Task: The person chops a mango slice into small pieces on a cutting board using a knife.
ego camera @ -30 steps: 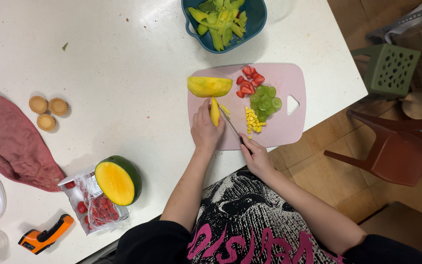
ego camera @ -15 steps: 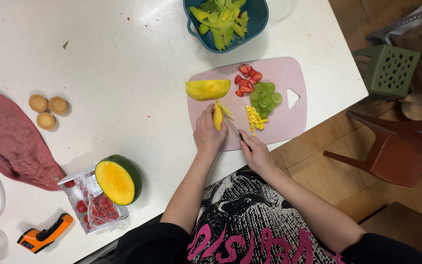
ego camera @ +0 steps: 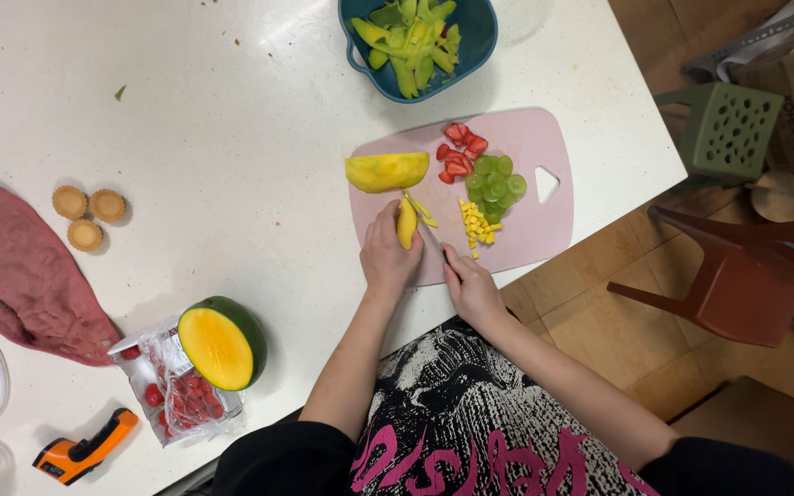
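My left hand [ego camera: 386,254] holds a narrow yellow mango slice [ego camera: 406,220] down on the pink cutting board [ego camera: 544,225]. My right hand [ego camera: 470,287] grips a knife [ego camera: 436,241] whose blade lies beside that slice. A larger mango piece [ego camera: 387,171] lies at the board's left edge. Small yellow mango cubes [ego camera: 477,223], green grape slices [ego camera: 495,180] and cut strawberries [ego camera: 461,152] sit in separate heaps on the board.
A blue bowl [ego camera: 480,46] of green and yellow peels stands behind the board. Left on the white table: half a mango [ego camera: 222,343], a strawberry package [ego camera: 172,400], three tart shells [ego camera: 86,217], a red cloth [ego camera: 20,276], an orange tool [ego camera: 80,452]. A red chair [ego camera: 737,276] stands right.
The mango slice and both hands have shifted slightly along the board; the knife has moved closer to the slice. Nothing else has moved.
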